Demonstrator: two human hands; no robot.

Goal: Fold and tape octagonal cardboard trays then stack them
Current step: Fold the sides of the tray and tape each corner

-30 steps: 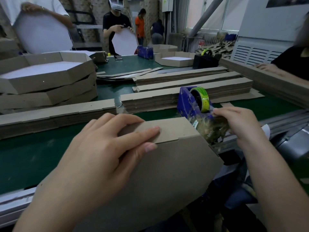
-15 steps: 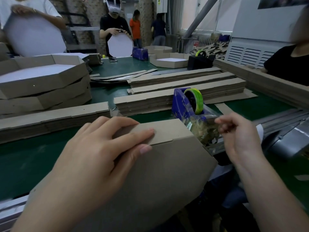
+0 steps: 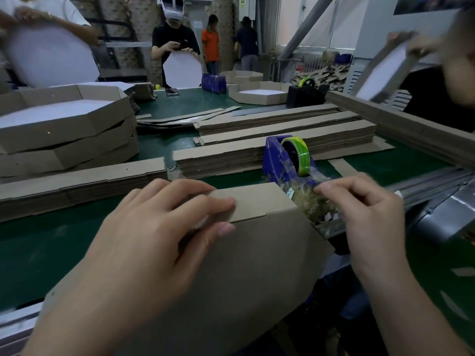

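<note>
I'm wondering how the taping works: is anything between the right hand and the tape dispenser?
Nothing visible does. The right hand is at the front end of the blue tape dispenser, fingers curled by its cutter; whether it grips tape is blurred. The left hand presses a flap of the tray beside it.

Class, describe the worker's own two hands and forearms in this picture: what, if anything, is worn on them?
The left hand and the right hand are bare: no gloves, rings or watch show. The fingernails look short and unpainted. The left forearm and right forearm are uncovered, with no sleeve or wristband in view.
</note>
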